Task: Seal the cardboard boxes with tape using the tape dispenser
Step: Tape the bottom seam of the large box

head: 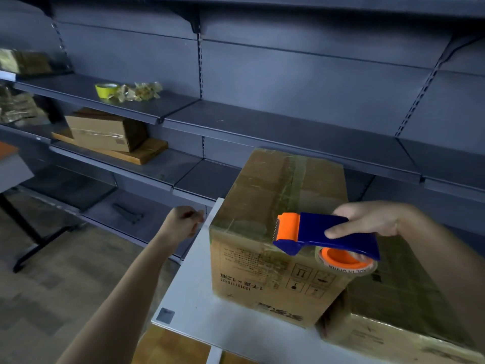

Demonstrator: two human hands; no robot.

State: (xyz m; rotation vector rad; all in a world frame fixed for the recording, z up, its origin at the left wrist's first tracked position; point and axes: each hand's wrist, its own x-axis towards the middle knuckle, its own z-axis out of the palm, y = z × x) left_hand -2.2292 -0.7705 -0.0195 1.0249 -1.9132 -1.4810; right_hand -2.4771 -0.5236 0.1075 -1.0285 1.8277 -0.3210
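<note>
The tape dispenser [325, 233], blue body w/ orange roller and orange hub, is gripped in the right hand [367, 219], fingers wrapped over the handle, thumb along the near side. It is held just above the near top edge of the cardboard box [262, 219], toothed blade end pointing left; whether the blade touches the cardboard can't be told. The box stands on a white surface [199, 306]. A strip of clear tape [296, 177] is already seen along the top centre seam, running front to back, and glossy tape also shows at the near top corner.

The left hand [183, 223] is loosely clenched, nothing visibly held, near the box's left corner but apart from it.

Step judged: top seam prob. done or nearly so; the strip's near end is likely being cut or pressed down over the front edge. A second box [393, 311] lies lower right, touching the first, shiny w/ tape or film.

Next move, as judged: box to be steadied w/ the left hand, dispenser tilted so the teeth bite, tail smoothed down the front face. Risk: tape wrinkling if it is pulled w/o tension.
</note>
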